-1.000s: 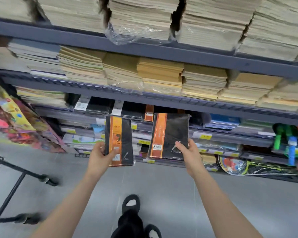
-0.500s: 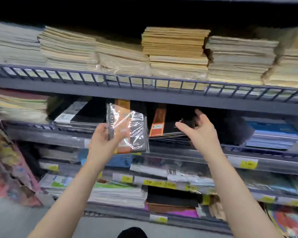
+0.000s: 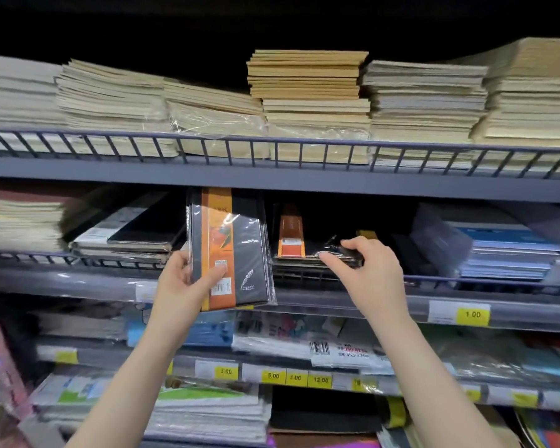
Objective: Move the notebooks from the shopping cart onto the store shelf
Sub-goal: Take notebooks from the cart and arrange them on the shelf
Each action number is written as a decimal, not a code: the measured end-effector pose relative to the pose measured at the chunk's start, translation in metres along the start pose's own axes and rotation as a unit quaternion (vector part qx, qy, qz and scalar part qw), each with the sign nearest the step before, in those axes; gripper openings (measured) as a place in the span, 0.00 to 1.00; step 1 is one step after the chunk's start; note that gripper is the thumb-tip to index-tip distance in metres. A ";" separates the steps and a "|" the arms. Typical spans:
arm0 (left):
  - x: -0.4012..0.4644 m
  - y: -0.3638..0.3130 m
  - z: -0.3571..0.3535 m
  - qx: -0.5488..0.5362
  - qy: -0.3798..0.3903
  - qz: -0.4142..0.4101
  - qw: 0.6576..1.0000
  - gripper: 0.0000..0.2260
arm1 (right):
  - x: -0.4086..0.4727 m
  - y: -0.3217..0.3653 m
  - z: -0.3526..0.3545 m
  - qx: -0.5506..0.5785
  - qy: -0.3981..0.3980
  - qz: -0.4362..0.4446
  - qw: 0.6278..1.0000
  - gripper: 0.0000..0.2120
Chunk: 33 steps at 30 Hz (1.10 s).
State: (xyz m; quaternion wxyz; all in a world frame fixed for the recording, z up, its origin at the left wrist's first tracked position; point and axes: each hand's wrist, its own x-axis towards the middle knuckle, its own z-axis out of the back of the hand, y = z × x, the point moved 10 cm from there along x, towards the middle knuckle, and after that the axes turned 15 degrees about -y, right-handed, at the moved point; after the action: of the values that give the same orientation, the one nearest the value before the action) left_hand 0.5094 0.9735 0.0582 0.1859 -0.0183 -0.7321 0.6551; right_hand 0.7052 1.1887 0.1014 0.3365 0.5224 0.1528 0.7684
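right hand (image 3: 366, 270) pinching front edge of a wrapped black-orange notebook (image 3: 307, 245) lying flat on the middle shelf (image 3: 337, 287), nearly placed. left hand (image 3: 188, 282) gripping 2nd wrapped notebook (image 3: 232, 250) upright just beside it, not yet shelved. cart out of view, so remaining qty unknown.

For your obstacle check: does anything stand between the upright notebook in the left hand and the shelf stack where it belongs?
Nothing visible blocks it. The left hand holds the wrapped notebook before the open shelf; the right hand rests on the stack.
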 end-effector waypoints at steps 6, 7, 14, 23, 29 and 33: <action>-0.022 -0.009 -0.023 -0.040 0.044 0.017 0.998 0.16 | -0.009 -0.001 0.020 0.052 -0.023 -0.036 0.998 0.22; -0.030 -0.010 -0.031 -0.048 0.059 0.025 0.997 0.19 | -0.015 0.000 0.031 0.086 -0.032 -0.043 0.995 0.21; -0.086 -0.009 -0.117 -0.059 0.157 0.052 0.985 0.19 | -0.079 -0.015 0.048 0.309 0.123 -0.171 0.927 0.20; -0.102 -0.074 -0.152 0.207 0.009 -0.411 0.888 0.09 | -0.062 -0.098 0.104 0.295 -0.018 -0.300 0.907 0.14; -0.072 -0.045 -0.162 0.381 0.000 -0.511 0.771 0.16 | -0.011 -0.109 0.076 0.250 -0.018 -0.301 0.920 0.18; -0.073 -0.042 -0.160 0.376 -0.005 -0.512 0.772 0.16 | 0.026 -0.099 0.054 0.138 -0.055 -0.228 0.962 0.18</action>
State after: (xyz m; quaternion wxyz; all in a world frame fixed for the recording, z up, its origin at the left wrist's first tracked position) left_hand 0.6332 1.1000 0.0919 0.4818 0.4340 -0.3297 0.6861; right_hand 0.7841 1.2718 0.0832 0.4353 0.5566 0.3541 0.6126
